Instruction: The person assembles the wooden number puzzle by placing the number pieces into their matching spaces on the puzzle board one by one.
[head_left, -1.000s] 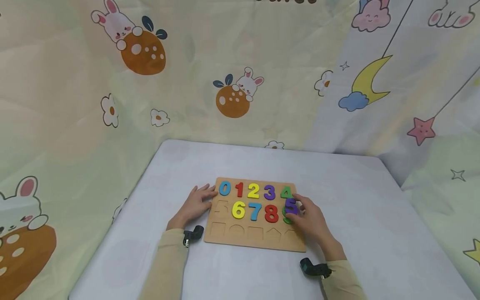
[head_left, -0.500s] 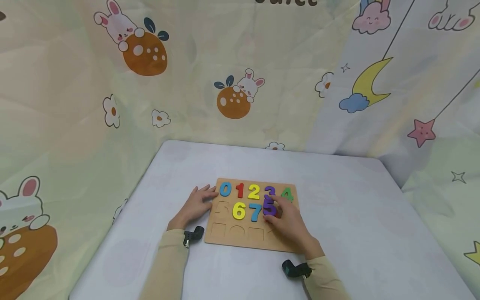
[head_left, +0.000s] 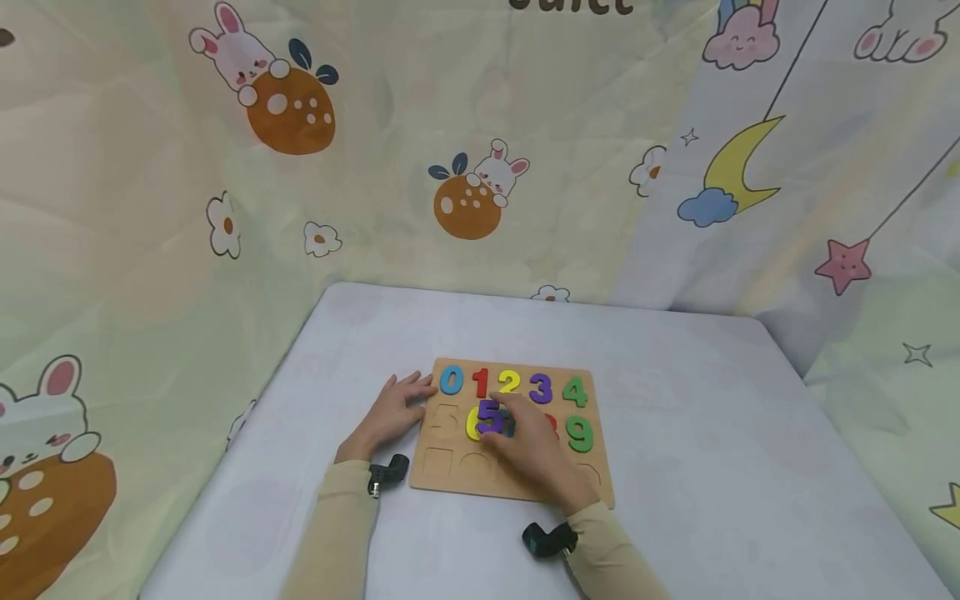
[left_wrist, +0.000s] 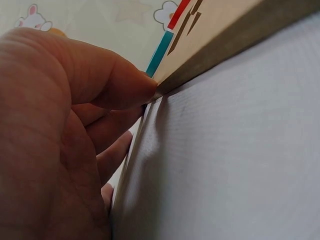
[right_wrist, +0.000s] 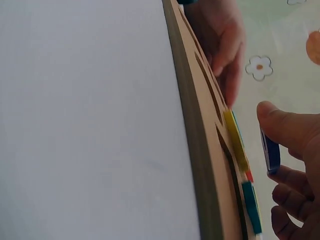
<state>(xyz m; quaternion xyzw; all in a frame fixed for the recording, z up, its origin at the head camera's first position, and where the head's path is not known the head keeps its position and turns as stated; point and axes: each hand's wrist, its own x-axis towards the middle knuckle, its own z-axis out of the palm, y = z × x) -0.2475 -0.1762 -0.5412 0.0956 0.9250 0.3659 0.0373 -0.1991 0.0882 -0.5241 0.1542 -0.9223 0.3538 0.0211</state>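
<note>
A wooden number puzzle board (head_left: 480,486) lies on the table. My right hand (head_left: 534,443) pinches a purple number 5 piece (head_left: 489,417) between thumb and fingers, held over the yellow 6 (head_left: 472,423) and the mostly covered blue 7. In the right wrist view that piece (right_wrist: 271,151) hangs above the board, apart from its surface. At the board's left edge rests my left hand (head_left: 388,413), fingers extended, with the thumb against the edge in the left wrist view. An unfilled 5-shaped recess (head_left: 446,417) shows left of the 6.
The top row holds a blue 0 (head_left: 452,380), red 1, yellow 2, purple 3 (head_left: 541,388) and green 4 (head_left: 575,391). A green 9 (head_left: 580,434) sits at the second row's right end. Shape recesses line the front row. The white table (head_left: 712,433) meets a printed cloth backdrop (head_left: 375,167).
My right hand has carried the purple 5 leftward across the second row, from over the 9, past the 8, to over the 6. The left hand has stayed at the board's edge.
</note>
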